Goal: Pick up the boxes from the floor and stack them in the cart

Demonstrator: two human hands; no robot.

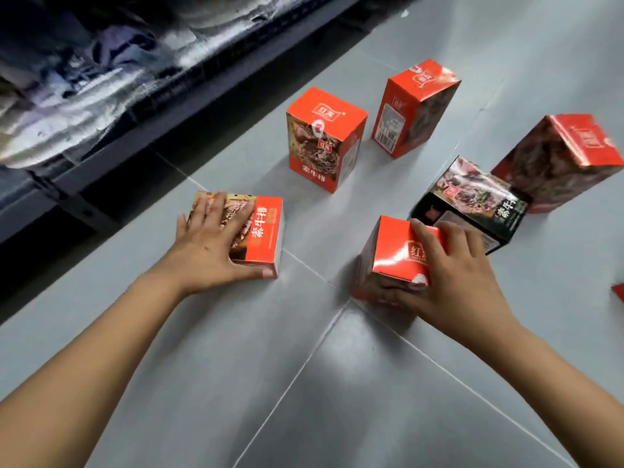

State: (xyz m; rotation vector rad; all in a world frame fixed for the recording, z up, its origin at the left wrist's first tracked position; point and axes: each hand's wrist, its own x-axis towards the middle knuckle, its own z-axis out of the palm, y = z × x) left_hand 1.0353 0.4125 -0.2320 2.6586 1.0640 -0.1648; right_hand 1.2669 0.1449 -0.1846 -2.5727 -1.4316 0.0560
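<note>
Boxes [265, 228] beneath flat left hand [209, 246] and curled right hand [454, 276].

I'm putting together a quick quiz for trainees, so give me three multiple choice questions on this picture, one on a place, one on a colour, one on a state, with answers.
1. Where does the left hand rest? A on the flat-lying box; B on the bare floor; C on a shelf.
2. What colour is the top of the near box that the right hand grips? A green; B red; C white.
3. How does the middle box sit? A upright; B on its side; C torn open.

Answers: 1 A, its palm and fingers lie on that box's top face. 2 B, red shows beside the fingers. 3 A, its small red end faces up.
</note>
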